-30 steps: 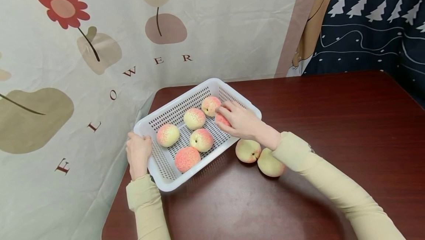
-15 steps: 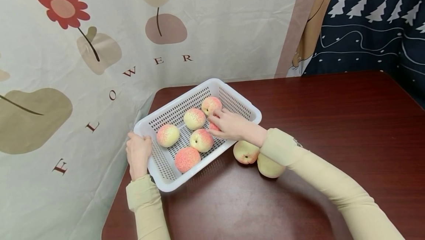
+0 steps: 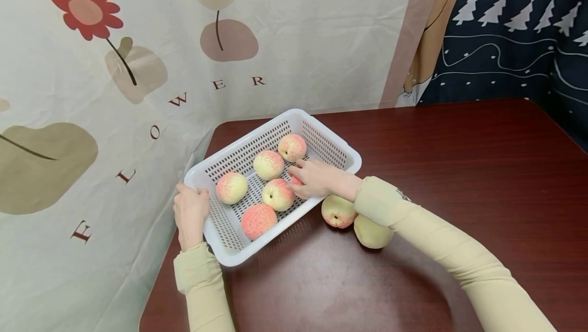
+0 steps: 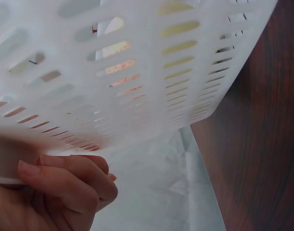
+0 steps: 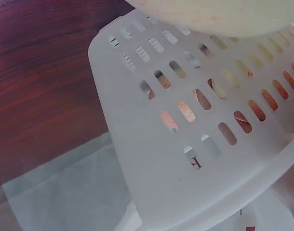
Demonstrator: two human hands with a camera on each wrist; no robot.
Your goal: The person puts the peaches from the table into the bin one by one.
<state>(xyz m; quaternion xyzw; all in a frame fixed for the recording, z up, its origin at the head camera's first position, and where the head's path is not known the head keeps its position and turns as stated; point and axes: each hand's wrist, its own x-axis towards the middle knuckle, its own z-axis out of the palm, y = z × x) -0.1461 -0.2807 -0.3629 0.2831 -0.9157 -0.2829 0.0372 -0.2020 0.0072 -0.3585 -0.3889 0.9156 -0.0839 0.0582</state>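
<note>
A white perforated plastic basket [image 3: 240,259] sits at a slant on the table, with several pink-and-yellow peaches [image 3: 231,187] inside. My left hand [image 3: 190,214] grips its left end; in the left wrist view, the fingers [image 4: 65,185] curl round the rim. Inside the right part of the basket, my right hand [image 3: 314,176] holds a reddish peach [image 3: 296,181], mostly hidden under the fingers. Below that forearm, two pale peaches [image 3: 338,212] lie on the table outside the basket. The right wrist view shows the basket's slotted wall [image 5: 152,168] and part of a pale peach [image 5: 219,14] close to the camera.
The dark red wooden table [image 3: 459,169] extends to the right and toward the front. A pale cloth [image 3: 321,41] with flower prints and letters hangs behind and left. Dark fabric with white trees [image 3: 500,46] hangs at the back right.
My right hand has moved left and slightly lower inside the basket with the peach. One pale peach outside has turned and shifted slightly left. My left hand stays on the rim.
</note>
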